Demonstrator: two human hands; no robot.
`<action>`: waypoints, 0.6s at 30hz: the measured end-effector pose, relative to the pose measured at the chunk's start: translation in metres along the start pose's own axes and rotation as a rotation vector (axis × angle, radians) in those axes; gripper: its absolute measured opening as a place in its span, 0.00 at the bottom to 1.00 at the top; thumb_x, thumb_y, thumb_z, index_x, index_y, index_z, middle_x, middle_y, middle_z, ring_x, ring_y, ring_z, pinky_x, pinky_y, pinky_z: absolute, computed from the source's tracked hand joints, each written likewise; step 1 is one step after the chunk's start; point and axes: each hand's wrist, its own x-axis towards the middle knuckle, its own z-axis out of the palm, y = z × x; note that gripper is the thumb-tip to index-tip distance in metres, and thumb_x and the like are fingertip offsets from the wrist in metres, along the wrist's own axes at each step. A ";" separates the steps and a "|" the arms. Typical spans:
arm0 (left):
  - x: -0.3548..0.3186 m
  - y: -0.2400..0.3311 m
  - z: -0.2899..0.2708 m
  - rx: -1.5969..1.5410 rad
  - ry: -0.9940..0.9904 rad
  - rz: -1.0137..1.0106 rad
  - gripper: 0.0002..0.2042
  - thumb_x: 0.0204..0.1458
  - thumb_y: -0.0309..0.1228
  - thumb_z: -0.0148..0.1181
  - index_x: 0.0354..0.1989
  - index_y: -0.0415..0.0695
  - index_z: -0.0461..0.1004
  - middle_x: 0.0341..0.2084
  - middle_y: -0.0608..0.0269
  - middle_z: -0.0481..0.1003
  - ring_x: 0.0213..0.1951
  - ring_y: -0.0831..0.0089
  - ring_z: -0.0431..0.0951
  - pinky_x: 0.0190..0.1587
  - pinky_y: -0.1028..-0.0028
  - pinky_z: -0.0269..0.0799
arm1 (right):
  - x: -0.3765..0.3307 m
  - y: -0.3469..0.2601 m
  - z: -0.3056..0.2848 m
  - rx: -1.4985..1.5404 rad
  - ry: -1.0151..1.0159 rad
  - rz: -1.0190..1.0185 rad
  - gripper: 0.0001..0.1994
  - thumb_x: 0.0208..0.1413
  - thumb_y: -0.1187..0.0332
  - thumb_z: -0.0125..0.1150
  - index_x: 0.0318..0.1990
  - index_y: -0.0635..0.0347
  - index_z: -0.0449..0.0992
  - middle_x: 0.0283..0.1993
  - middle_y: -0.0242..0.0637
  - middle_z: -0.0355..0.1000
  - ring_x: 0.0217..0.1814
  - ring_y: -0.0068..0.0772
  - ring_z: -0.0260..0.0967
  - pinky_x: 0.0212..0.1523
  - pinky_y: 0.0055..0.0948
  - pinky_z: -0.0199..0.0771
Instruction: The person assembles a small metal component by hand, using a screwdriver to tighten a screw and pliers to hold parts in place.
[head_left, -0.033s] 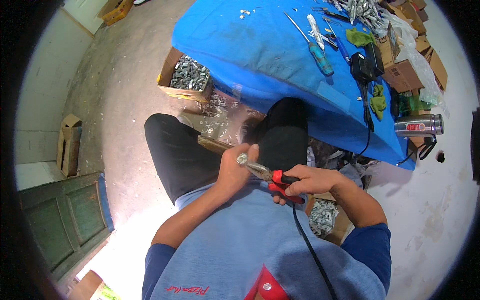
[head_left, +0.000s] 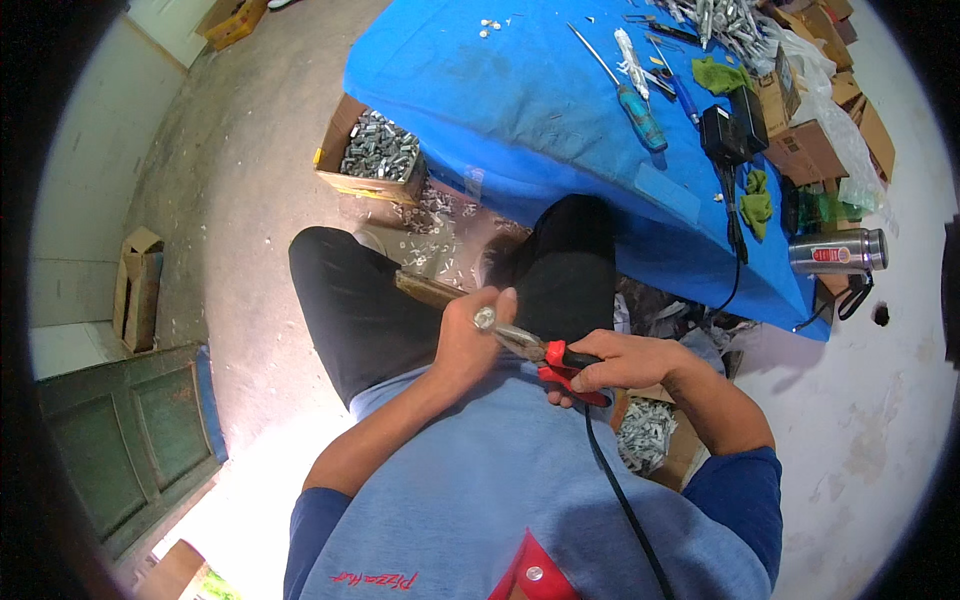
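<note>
My left hand (head_left: 465, 340) is closed around a small silvery metal piece (head_left: 485, 318), whose round end shows above the fingers. In my right hand (head_left: 632, 360) is a pair of pliers (head_left: 553, 353) with red and black handles. The pliers' jaws point left and reach the metal piece beside my left fingers; whether they grip it I cannot tell. A wooden board (head_left: 427, 288) lies over my lap, its near end hidden behind my left hand.
A blue-covered table (head_left: 480, 130) stands ahead, bearing a teal-handled screwdriver (head_left: 640, 118), a black power adapter (head_left: 722, 135) and green cloths. A steel flask (head_left: 838, 251) is at right. Cardboard boxes of metal parts stand by the table (head_left: 330, 180) and beside my right hip. A black cord (head_left: 625, 500) crosses my shirt.
</note>
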 end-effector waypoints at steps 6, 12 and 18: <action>-0.003 -0.006 0.001 0.166 0.062 0.039 0.19 0.61 0.37 0.57 0.24 0.33 0.71 0.13 0.61 0.63 0.21 0.79 0.61 0.23 0.69 0.59 | -0.010 -0.020 0.005 -0.368 0.095 0.112 0.15 0.58 0.63 0.55 0.44 0.67 0.75 0.33 0.41 0.75 0.37 0.29 0.72 0.39 0.31 0.71; -0.002 -0.004 0.001 0.263 0.105 0.073 0.15 0.59 0.33 0.58 0.26 0.33 0.73 0.14 0.50 0.66 0.17 0.69 0.64 0.23 0.67 0.62 | -0.012 -0.026 0.026 -0.532 0.285 0.057 0.17 0.56 0.60 0.51 0.44 0.67 0.71 0.30 0.55 0.74 0.35 0.56 0.75 0.38 0.46 0.72; -0.002 -0.008 0.004 0.313 0.149 0.094 0.13 0.57 0.33 0.59 0.25 0.35 0.74 0.15 0.47 0.69 0.18 0.56 0.71 0.24 0.64 0.65 | -0.011 -0.035 0.038 -0.607 0.349 0.129 0.18 0.57 0.61 0.50 0.47 0.67 0.70 0.32 0.57 0.74 0.36 0.58 0.74 0.39 0.48 0.72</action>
